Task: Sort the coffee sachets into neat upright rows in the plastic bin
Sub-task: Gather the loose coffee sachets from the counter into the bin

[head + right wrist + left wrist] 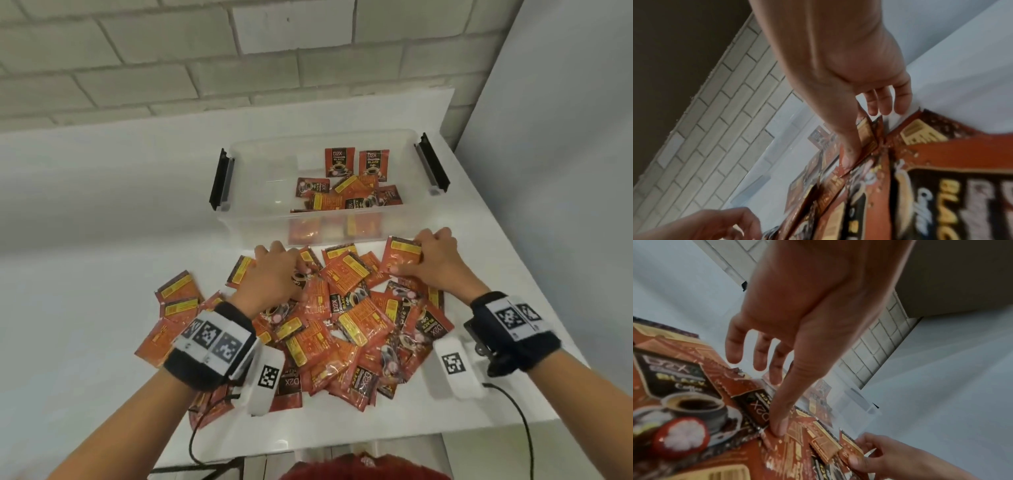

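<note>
A clear plastic bin (pixel 263 185) stands at the back of the white table. Two red and black coffee sachets (pixel 356 162) lean upright against its far wall, and several more lie flat on its right side. A loose pile of sachets (pixel 356 318) covers the table in front of it. My left hand (pixel 284 260) hovers over the pile's far left, fingers relaxed (pixel 760 363), and its thumb presses on a sachet (pixel 795 433). My right hand (pixel 416 255) pinches a sachet (pixel 399 255) by its edge at the pile's far right, with the thumb (pixel 849 154) on it.
Black latches (pixel 221 180) (pixel 431 164) hang open at both ends of the bin. A brick wall (pixel 171 51) runs behind the table and a plain wall (pixel 565 137) closes the right side. The table edge (pixel 445 431) is close to me, and a black cable (pixel 513 407) trails over it.
</note>
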The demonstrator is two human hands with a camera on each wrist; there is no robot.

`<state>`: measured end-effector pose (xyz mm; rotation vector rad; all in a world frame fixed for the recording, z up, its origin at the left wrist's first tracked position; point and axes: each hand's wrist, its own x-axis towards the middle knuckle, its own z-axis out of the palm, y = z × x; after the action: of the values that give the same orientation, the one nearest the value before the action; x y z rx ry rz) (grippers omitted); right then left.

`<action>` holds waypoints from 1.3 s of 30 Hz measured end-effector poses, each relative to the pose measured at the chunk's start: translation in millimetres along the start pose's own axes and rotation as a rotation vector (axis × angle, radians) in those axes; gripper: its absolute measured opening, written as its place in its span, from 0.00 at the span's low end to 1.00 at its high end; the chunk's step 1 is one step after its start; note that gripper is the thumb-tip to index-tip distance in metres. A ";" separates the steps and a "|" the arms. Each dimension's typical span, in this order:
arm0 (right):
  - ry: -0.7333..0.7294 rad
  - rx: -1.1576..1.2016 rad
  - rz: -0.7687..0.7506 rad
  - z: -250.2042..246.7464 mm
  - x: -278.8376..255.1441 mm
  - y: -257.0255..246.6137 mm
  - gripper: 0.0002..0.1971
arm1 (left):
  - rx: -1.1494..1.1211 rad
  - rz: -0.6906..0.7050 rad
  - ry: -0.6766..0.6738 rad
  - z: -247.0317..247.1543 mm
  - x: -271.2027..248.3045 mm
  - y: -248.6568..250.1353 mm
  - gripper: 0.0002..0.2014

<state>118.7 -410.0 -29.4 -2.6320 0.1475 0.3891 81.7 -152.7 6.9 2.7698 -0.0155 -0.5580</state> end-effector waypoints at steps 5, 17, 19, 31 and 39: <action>-0.001 0.239 -0.025 -15.7 -2.2 6.6 0.28 | -0.122 -0.015 0.024 -2.2 4.8 -3.0 0.33; -0.376 0.340 -0.129 -52.5 -65.6 26.8 0.22 | -0.364 0.122 -0.260 -46.4 -15.8 -6.6 0.14; -0.412 0.142 -0.190 -36.6 -79.4 27.9 0.24 | -0.226 0.168 -0.255 -32.5 -14.7 -3.6 0.17; -0.284 0.077 -0.041 -16.5 -75.7 29.4 0.25 | -0.196 0.175 -0.174 -2.9 8.5 -1.9 0.23; -0.288 0.204 0.031 -35.5 -49.9 26.4 0.33 | -0.561 0.183 -0.178 -52.4 16.9 -10.8 0.18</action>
<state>75.4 -448.1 4.0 -2.3469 0.1255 0.7185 116.6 -127.8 43.1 2.1454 -0.1304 -0.6421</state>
